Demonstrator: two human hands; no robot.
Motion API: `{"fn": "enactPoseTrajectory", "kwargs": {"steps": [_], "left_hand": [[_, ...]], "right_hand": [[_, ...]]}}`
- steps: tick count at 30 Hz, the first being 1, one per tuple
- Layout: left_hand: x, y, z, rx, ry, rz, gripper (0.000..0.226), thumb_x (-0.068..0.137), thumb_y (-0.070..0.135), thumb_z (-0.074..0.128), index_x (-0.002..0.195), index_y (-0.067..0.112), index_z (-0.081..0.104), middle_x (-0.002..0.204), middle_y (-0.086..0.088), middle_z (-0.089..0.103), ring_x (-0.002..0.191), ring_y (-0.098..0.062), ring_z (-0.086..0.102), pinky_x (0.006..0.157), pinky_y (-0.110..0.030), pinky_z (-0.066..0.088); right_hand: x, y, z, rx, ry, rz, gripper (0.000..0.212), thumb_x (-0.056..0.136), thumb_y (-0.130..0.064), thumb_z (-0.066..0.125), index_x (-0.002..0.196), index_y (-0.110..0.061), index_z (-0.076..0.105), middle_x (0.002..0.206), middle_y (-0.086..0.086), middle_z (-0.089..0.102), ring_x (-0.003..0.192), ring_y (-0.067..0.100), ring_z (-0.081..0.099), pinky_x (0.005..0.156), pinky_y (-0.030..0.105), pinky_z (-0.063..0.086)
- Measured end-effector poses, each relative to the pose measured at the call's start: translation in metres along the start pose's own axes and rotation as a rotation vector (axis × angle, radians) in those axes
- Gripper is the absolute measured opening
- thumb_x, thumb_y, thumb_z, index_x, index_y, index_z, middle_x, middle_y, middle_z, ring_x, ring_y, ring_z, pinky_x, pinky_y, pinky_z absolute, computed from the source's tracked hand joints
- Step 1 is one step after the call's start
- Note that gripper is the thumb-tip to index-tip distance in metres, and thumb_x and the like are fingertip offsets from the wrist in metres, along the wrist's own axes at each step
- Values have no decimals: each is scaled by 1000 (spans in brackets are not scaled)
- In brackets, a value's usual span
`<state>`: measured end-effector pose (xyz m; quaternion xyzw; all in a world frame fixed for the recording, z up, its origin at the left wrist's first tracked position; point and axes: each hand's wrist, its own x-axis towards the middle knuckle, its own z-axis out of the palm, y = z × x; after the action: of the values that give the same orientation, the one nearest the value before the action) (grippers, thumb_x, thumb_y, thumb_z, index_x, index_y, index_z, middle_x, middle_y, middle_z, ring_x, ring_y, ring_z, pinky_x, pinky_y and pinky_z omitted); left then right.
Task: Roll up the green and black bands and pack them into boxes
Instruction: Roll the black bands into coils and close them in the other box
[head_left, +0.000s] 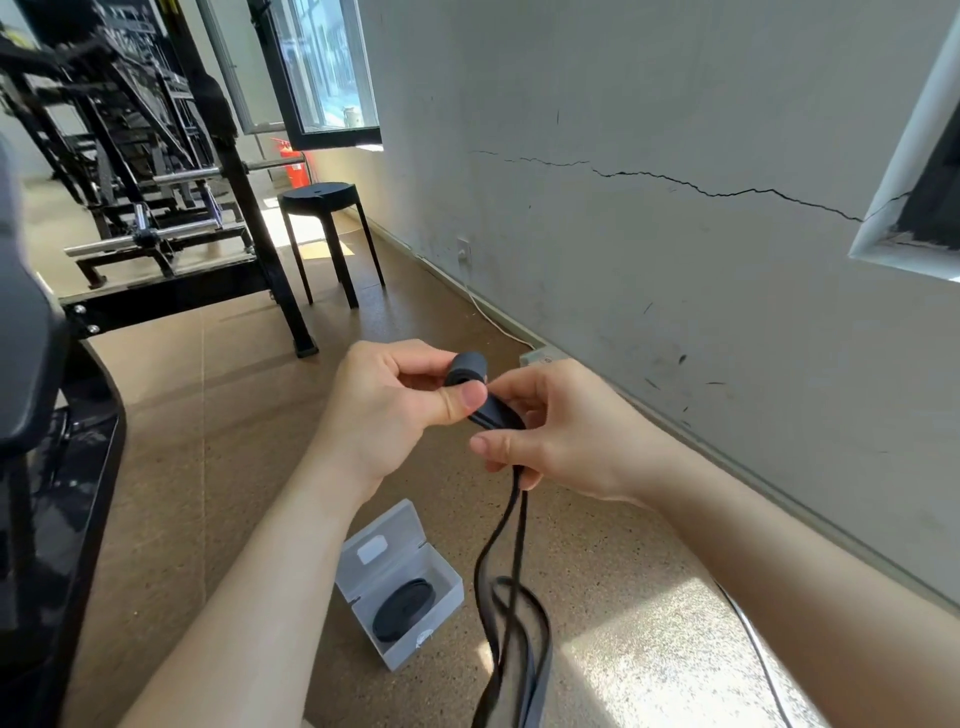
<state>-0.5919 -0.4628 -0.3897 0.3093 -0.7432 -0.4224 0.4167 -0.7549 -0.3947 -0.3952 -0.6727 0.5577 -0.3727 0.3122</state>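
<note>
My left hand (387, 410) pinches a small tight roll at the end of a black band (514, 613), thumb pressed on the roll. Just right of it, my right hand (550, 431) grips the flat band, whose long loose loops hang down to the floor. On the floor below stands an open clear plastic box (452, 590) with its lid tipped back. Inside lies a rolled black band (404, 609). No green band is in view.
A black stool (324, 200) stands ahead by the cracked grey wall (649, 234). Black gym equipment (135, 171) fills the left side, with a dark padded frame (57, 467) close on my left. A white cable (753, 639) runs along the cork floor at right.
</note>
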Motion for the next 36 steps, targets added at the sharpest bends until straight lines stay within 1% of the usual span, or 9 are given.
{"fn": "enactPoseTrajectory", "kwargs": {"steps": [3,5,10,12,15,20,25,30,36], "left_hand": [[0,-2,-5,74,18,-5,22,64,27,78,84,19,76,72,10,69,72,-10,62,67,-25,47],[1,-3,-7,165,20,4,17,69,20,80,86,23,76,73,11,69,72,-10,63,67,-30,49],[-2,4,-6,535,-13,138,20,71,23,80,90,27,76,77,14,66,72,-5,60,64,-25,49],[-3,7,-1,659,-64,200,17,72,27,80,88,29,76,75,14,62,70,-5,55,62,-30,47],[-2,7,3,721,-116,204,19,69,31,82,86,35,75,72,13,60,67,-5,54,62,-34,47],[-5,3,5,268,-109,-16,26,69,22,82,91,34,75,82,6,72,77,-10,66,69,-22,54],[-5,-6,11,-202,-146,-105,32,74,38,78,97,16,75,89,-13,74,82,-25,69,78,-38,54],[-6,1,18,-195,-126,-26,29,73,31,71,94,10,73,80,-8,74,72,-15,69,68,-22,54],[-3,-8,16,-261,-59,50,29,69,33,77,73,5,72,66,-7,64,63,-17,60,64,-23,47]], "right_hand": [[1,2,0,-264,83,-116,14,88,-16,67,102,-17,68,77,0,67,57,9,63,59,28,54],[2,2,-3,-404,123,-166,22,87,-17,68,109,-22,67,86,-4,68,71,5,61,72,31,52],[2,0,-13,260,1,72,36,88,-33,66,121,-21,58,72,-2,70,63,11,61,53,22,42],[4,1,-12,260,45,90,38,86,-44,62,114,-18,58,65,0,68,56,14,58,47,24,39],[6,3,-4,258,94,105,36,87,-35,67,109,-12,51,63,6,66,50,16,53,42,23,34],[4,4,-11,494,102,171,33,89,-25,67,102,-15,38,69,12,67,52,21,54,42,23,30],[5,5,-11,756,60,156,33,86,-23,65,100,-20,34,70,19,64,57,25,54,39,20,32],[3,3,-14,885,47,126,39,78,-20,63,103,-21,33,60,4,62,53,24,56,38,18,35],[3,10,-15,951,-129,158,29,86,-20,64,97,-20,37,80,21,67,63,27,64,43,20,42]]}}
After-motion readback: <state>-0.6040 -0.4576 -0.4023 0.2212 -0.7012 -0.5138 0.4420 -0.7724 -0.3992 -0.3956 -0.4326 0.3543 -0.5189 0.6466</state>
